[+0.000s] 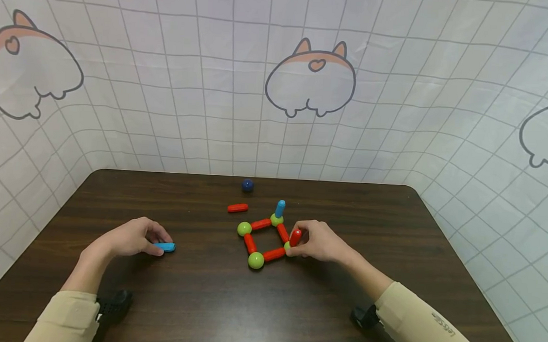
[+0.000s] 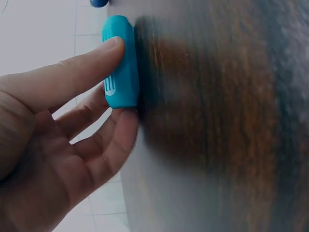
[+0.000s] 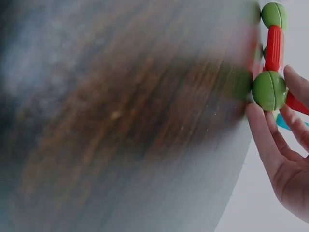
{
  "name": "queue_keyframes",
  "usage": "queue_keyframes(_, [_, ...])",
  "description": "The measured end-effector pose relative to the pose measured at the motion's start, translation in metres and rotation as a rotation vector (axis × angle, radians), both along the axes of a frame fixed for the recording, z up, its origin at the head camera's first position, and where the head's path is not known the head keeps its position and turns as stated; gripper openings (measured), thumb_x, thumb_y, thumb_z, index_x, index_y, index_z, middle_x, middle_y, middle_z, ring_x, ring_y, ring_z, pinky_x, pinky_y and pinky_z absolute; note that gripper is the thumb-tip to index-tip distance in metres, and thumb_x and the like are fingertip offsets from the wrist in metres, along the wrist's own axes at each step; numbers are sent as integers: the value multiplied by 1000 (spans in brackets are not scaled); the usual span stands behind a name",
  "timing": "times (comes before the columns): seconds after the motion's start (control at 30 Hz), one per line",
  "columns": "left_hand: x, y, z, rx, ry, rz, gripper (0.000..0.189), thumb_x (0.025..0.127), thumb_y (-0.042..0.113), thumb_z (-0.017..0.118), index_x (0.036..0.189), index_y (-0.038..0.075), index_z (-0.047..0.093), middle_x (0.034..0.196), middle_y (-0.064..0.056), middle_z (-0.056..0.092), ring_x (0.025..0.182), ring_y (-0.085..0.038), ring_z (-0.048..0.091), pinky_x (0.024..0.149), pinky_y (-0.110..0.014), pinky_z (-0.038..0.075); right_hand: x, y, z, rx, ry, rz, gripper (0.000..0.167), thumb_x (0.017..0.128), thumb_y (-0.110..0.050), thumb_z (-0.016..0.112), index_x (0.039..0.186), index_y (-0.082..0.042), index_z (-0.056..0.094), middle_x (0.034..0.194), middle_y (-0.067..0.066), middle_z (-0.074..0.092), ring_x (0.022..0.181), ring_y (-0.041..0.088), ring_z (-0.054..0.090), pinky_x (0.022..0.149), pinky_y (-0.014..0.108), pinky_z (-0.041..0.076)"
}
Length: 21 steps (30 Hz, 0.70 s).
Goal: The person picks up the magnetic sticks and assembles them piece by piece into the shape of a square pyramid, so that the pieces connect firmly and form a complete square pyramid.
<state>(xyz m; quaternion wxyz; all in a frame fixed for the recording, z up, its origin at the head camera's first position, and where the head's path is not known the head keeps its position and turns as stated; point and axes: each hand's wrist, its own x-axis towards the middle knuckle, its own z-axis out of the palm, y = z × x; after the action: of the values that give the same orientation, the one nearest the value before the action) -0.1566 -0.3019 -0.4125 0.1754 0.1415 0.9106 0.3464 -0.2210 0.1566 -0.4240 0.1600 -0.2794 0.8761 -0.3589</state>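
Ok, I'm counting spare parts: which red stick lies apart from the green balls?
The red stick nearest the dark blue ball. Four others edge the frame; the right hand holds an upright red stick at one corner.

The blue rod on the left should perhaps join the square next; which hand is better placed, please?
Left hand, probably: it pinches the blue rod, while the right hand holds an upright red rod at the square.

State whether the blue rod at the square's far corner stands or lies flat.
Standing: in the head view the blue rod rises from the far green ball, its free end pointing up.
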Motion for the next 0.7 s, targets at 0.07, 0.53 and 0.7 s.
queue_keyframes(0.07, [-1, 1, 0, -11, 19, 2, 21, 89, 11, 81, 108, 5, 76, 96, 1, 70, 90, -20, 62, 79, -41, 52, 1, 0, 0, 8, 0, 6, 26, 84, -21, 88, 94, -12, 66, 77, -3, 68, 67, 17, 67, 64, 34, 54])
queue_keyframes(0.53, [-8, 16, -2, 51, 128, 41, 18, 94, 15, 77, 109, 10, 70, 99, -1, 67, 94, -22, 61, 84, -40, 51, -7, 9, 7, -43, -213, 85, 34, 85, -5, 82, 113, -1, 62, 93, 7, 70, 82, 22, 69, 76, 35, 58])
queue_keyframes(0.7, [-12, 22, -3, 83, 177, 55, 26, 94, 16, 77, 118, 9, 71, 103, -2, 66, 97, -22, 61, 83, -40, 51, -17, 10, 4, -218, -372, -46, 39, 96, 5, 64, 132, 11, 48, 104, 20, 67, 90, 31, 70, 81, 44, 60])
